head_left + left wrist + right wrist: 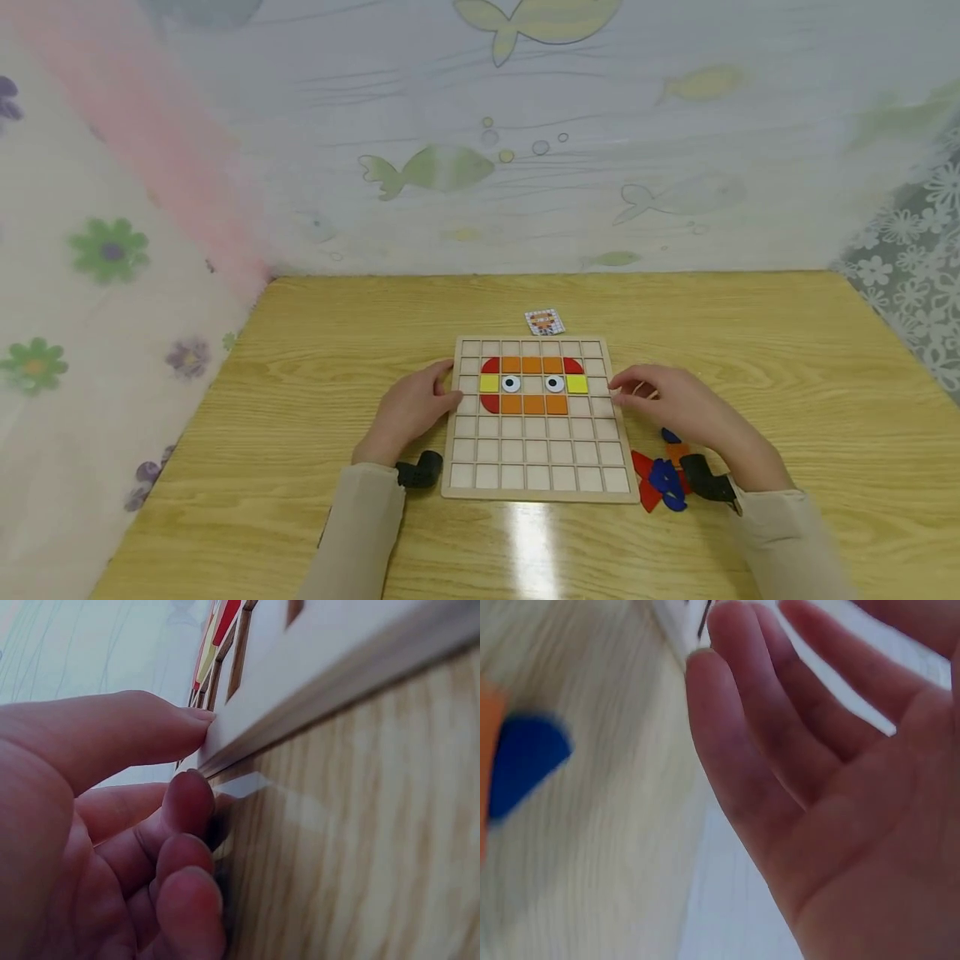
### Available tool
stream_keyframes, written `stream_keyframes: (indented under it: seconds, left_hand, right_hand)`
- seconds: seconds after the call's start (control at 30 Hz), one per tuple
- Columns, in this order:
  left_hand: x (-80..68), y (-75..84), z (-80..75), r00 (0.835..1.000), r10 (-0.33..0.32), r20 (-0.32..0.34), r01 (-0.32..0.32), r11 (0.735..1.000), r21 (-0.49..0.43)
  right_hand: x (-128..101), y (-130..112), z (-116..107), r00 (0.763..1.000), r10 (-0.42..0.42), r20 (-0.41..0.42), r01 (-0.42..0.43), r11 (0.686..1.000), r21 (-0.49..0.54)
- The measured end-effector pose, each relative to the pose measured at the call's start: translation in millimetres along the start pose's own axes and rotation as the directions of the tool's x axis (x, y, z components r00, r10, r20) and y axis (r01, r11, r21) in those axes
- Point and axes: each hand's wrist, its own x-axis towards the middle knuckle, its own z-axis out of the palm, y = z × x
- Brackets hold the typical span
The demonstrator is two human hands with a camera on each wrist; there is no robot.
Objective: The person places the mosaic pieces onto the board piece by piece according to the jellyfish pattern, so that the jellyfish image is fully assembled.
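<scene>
Grid board [536, 454] sits mid-table, partly filled at its 12 o'clock end with an orange/red/yellow face; it is being steadied, left hand [411, 410] pinching the 9 o'clock edge between thumb and curled fingers, right hand [678, 406] laid flat and relaxed at the 3 o'clock edge, holding nothing. Judged step: board squared between placements. Next, a loose tile from the pile [663, 479] at 4 o'clock probably needs picking, so the right hand must be freed.
</scene>
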Motion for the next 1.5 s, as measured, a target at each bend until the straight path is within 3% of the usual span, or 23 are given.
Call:
stream_keyframes:
  seconds: [0.5,0.8,1.23,1.5]
  left_hand:
    - [-1.1,1.0,-0.5,1.000,0.002,-0.003,-0.002,1.000,-0.016]
    - [-0.4,0.4,-0.1,1.000,0.007,-0.009,-0.007,1.000,-0.013]
    - [-0.9,-0.3,0.8,1.000,-0.009,-0.006,0.009,1.000,-0.014]
    - [-1.1,1.0,0.3,1.000,-0.007,-0.007,0.007,1.000,-0.009]
  right_hand:
    - [-22.7,14.8,2.7,0.983,-0.036,0.182,0.037,0.999,-0.004]
    - [-22.9,18.4,10.4,0.985,-0.081,0.151,0.100,0.987,-0.128]
    - [-22.3,19.9,10.1,0.986,-0.045,0.164,0.060,0.994,-0.093]
    - [-20.0,19.2,10.5,0.992,-0.009,0.125,0.024,0.993,-0.112]
